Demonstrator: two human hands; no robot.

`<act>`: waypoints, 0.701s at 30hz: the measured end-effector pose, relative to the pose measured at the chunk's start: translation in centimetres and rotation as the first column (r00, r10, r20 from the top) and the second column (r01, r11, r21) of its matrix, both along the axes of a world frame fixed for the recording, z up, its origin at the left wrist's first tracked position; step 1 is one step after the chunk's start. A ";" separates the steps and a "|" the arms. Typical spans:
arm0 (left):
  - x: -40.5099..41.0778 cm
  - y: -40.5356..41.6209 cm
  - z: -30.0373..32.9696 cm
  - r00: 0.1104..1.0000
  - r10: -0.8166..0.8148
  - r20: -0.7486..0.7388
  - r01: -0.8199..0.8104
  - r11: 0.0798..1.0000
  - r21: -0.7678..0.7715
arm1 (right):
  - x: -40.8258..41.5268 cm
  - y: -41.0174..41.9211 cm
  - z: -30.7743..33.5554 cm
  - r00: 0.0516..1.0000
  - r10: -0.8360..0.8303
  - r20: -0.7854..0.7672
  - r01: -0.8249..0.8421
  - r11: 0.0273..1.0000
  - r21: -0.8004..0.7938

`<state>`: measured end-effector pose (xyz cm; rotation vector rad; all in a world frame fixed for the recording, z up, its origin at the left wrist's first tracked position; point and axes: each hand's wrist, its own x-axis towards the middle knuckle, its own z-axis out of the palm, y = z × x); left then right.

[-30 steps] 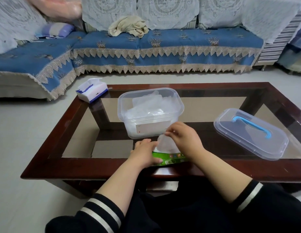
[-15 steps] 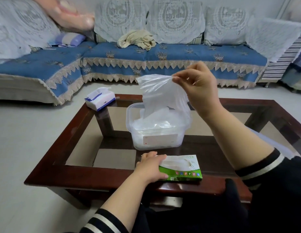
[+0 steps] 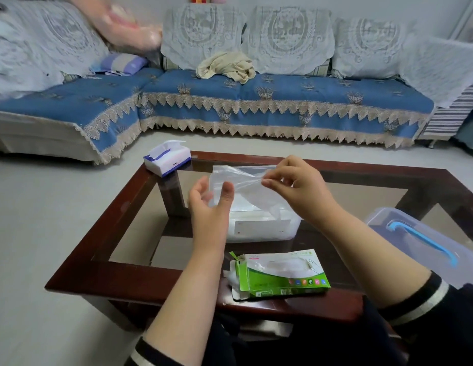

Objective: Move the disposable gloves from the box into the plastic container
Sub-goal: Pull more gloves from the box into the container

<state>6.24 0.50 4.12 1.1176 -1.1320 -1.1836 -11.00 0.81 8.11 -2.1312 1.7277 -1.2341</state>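
Head view, frame centre: right hand pinches a disposable glove by one edge, above the plastic container, ready for lowering. Left hand, fingers spread, reaches to steady it. Glove box lies below, unheld.
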 end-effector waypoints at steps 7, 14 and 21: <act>-0.8 -0.4 0.6 0.978 -0.202 -0.042 0.206 0.974 0.091 | -0.3 0.3 -0.1 0.996 -0.054 0.069 0.052 0.998 0.036; -1.6 -0.5 -0.4 0.981 -0.168 -0.093 0.176 0.981 0.086 | -1.7 -1.2 0.8 0.976 -0.207 0.076 0.204 0.978 0.036; 0.3 -0.6 -2.5 0.981 -0.023 -0.192 0.053 0.987 0.154 | -3.1 -3.9 5.3 0.956 -0.290 0.052 0.294 0.945 -0.142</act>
